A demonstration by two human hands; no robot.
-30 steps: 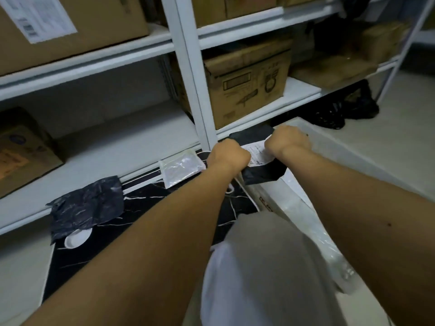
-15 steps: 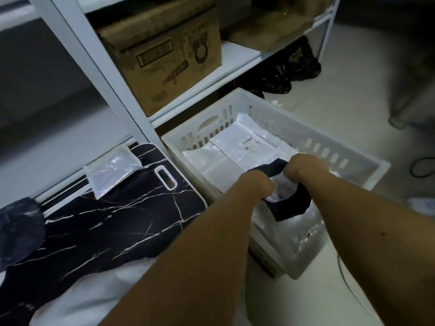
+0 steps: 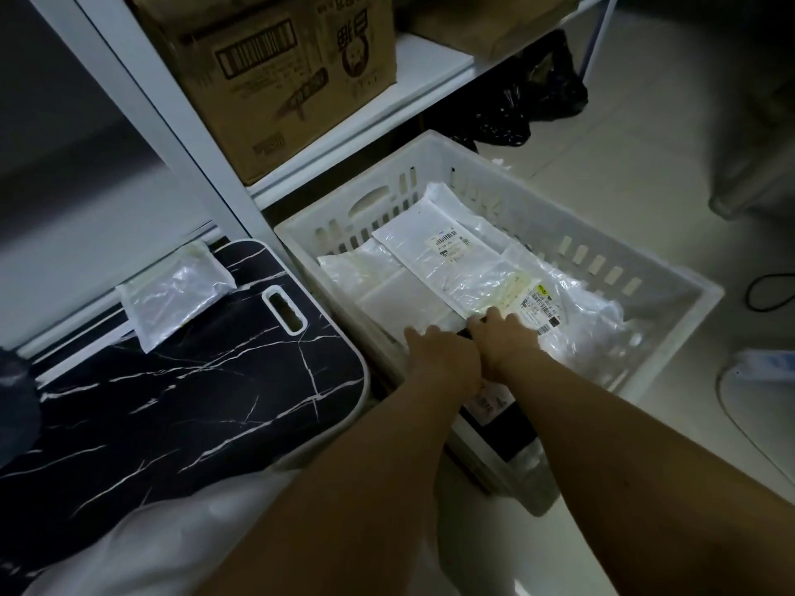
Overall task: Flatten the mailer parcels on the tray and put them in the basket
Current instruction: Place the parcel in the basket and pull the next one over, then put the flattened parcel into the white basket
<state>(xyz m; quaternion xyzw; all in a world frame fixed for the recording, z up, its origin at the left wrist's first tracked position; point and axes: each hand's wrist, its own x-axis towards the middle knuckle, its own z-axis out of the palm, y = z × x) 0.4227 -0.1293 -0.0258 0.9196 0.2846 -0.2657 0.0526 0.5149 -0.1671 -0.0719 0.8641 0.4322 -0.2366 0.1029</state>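
While both hands are low inside the basket (image 3: 671, 290), they press side by side on a black mailer (image 3: 490, 402) that lies at its near edge. Left hand (image 3: 443, 359) lies flat with the fingers stretched forward; right hand (image 3: 507, 342) is also flat, fingers straight, touching the left one. Only small parts of the black mailer show, under the wrists, with a white label on it.

Beyond the fingertips the basket holds a pile of white mailers (image 3: 434, 260), one with a printed label, and a crinkled clear bag (image 3: 580, 320) toward the right wall. These fill most of the floor of the basket; its walls stand up around the hands on all sides.

Left of the basket, just beside it, lies the black marble-pattern tray (image 3: 193, 380). Near its far edge, beside the handle slot, a clear mailer (image 3: 172, 290) rests partly over the edge. At the far left edge a dark mailer (image 3: 15, 402) is seen only in part. The middle of the tray is bare.

Behind the basket runs a white shelf (image 3: 387, 109) with its post (image 3: 142, 105) between tray and basket, and a carton (image 3: 275, 66) on it. Black bags (image 3: 546, 96) lie on the floor under the shelf, and a cable (image 3: 770, 290) lies at the right.
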